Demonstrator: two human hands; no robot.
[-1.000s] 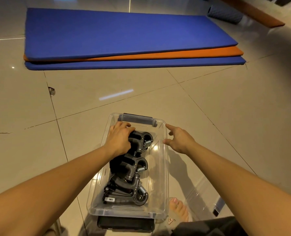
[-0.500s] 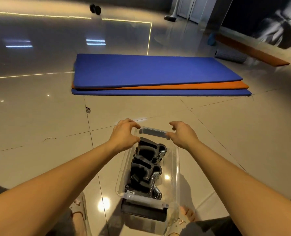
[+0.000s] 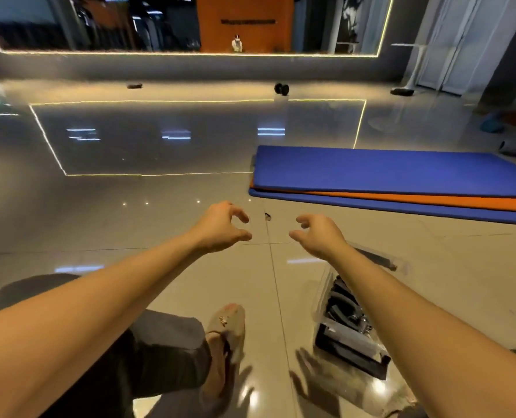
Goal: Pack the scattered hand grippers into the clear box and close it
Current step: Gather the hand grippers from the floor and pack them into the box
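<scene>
The clear box (image 3: 322, 297) stands on the tiled floor at the lower right, partly hidden by my right forearm. Dark grey hand grippers (image 3: 341, 300) lie packed inside it. A dark latch (image 3: 351, 354) sits at its near end and another (image 3: 379, 262) at its far end. My left hand (image 3: 220, 226) and my right hand (image 3: 318, 235) hover in the air above the floor, left of and beyond the box. Their fingers are curled and apart, facing each other, with nothing visible in them. Neither hand touches the box.
A stack of blue and orange mats (image 3: 386, 171) lies on the floor at the right. My sandalled foot (image 3: 225, 336) and dark trouser leg (image 3: 160, 345) are near the bottom centre. A dumbbell (image 3: 281, 89) rests far off by the mirrored wall.
Both hands left the far end of the box and rose into the air. The view tilted up and swung left, so the box now sits at the lower right.
</scene>
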